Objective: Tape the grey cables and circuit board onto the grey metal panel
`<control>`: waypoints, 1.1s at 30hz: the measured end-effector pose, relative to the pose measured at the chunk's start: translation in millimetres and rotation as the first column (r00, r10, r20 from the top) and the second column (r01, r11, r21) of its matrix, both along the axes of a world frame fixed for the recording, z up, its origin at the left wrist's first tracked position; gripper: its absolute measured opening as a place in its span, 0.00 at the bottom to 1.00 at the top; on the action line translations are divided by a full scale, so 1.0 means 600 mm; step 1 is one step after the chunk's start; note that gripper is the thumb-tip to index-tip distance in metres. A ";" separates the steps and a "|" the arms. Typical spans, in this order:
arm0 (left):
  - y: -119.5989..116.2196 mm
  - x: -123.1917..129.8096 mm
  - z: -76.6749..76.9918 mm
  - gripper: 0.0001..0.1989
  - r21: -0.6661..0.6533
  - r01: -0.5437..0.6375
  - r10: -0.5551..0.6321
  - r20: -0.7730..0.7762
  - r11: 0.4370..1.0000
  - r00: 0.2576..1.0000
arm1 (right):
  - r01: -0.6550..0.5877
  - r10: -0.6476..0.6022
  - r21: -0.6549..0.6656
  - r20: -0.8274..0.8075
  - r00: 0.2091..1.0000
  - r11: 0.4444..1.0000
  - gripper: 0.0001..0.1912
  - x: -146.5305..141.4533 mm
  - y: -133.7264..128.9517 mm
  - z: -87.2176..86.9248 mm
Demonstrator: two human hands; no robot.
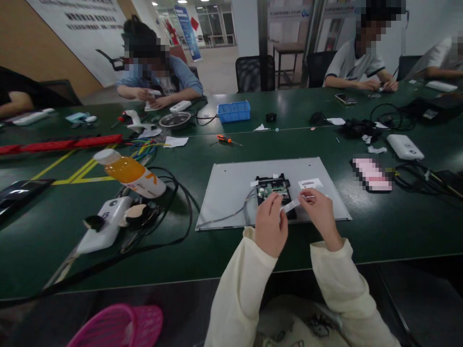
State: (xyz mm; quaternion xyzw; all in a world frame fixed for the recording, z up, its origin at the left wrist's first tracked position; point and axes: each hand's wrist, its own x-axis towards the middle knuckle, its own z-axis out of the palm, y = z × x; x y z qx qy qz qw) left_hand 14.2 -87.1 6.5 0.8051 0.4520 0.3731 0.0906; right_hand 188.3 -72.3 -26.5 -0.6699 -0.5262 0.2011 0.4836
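Green table point(173, 266) stretches under everything, and straight in front of me lies a pale grey panel point(223, 188), flat on it and close to the near edge, I judge for easy reach; lying flat, it likely needs no steadying, so both hands are free. My left hand point(269, 227) and right hand point(321, 212) are raised over its near side, side by side. Between and beyond them sits a black bracket point(275, 182) on the panel, its near part screened by my left hand, with a small green board point(268, 192) set inside it, component side up where I can see it. From the bracket's left a thin cable point(237, 212) trails over the panel, off to one side and seemingly kept out of my way. A white label point(310, 183) lies just right of the bracket. Smallest is the whitish strip point(291, 205), slanting across the gap between my hands above the bracket, held at both ends, probably to keep it straight. My right thumb and forefinger are pinched together on one end; my left ones are closed on the other, though my own knuckles partly hide that contact.
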 end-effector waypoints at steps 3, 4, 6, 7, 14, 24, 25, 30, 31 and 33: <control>-0.026 0.027 -0.017 0.20 0.011 0.046 -0.045 -0.120 0.999 0.992 | 0.006 -0.006 0.006 0.083 0.997 1.000 0.10 -0.001 0.002 -0.005; -0.030 0.033 -0.021 0.20 -0.007 0.068 -0.068 -0.160 0.998 0.985 | 0.010 -0.011 0.008 0.099 0.995 1.000 0.10 0.000 0.003 -0.007; -0.033 0.035 -0.025 0.19 -0.058 0.097 -0.108 -0.215 0.994 0.971 | 0.007 -0.008 0.011 0.112 0.994 1.000 0.10 0.004 0.004 -0.011; -0.032 0.032 -0.026 0.18 -0.083 0.100 -0.117 -0.229 0.991 0.966 | 0.001 -0.002 0.012 0.118 0.993 1.000 0.10 0.005 0.004 -0.012; -0.025 -0.062 -0.020 0.17 -0.175 0.067 -0.094 -0.149 0.982 0.984 | -0.067 0.066 -0.003 0.152 0.986 0.998 0.09 0.006 -0.003 -0.019; 0.040 -0.176 0.014 0.14 -0.404 -0.044 0.229 0.423 0.914 0.877 | -0.099 0.101 -0.019 0.183 0.978 0.995 0.11 0.010 -0.006 -0.024; 0.038 -0.179 0.018 0.14 -0.366 -0.103 0.251 0.387 0.925 0.887 | -0.102 0.103 -0.018 0.184 0.978 0.995 0.11 0.010 -0.006 -0.024; 0.000 -0.173 0.011 0.21 -0.155 -0.254 0.237 -0.116 0.955 0.965 | -0.119 0.119 -0.012 0.179 0.977 0.993 0.12 0.006 -0.009 -0.023; -0.006 -0.171 0.004 0.23 -0.148 -0.264 0.231 -0.207 0.953 0.951 | -0.121 0.121 -0.011 0.179 0.976 0.993 0.12 0.005 -0.010 -0.023; -0.011 -0.167 -0.011 0.21 -0.130 -0.296 0.241 -0.325 0.946 0.914 | -0.124 0.123 -0.007 0.179 0.976 0.992 0.12 0.004 -0.012 -0.023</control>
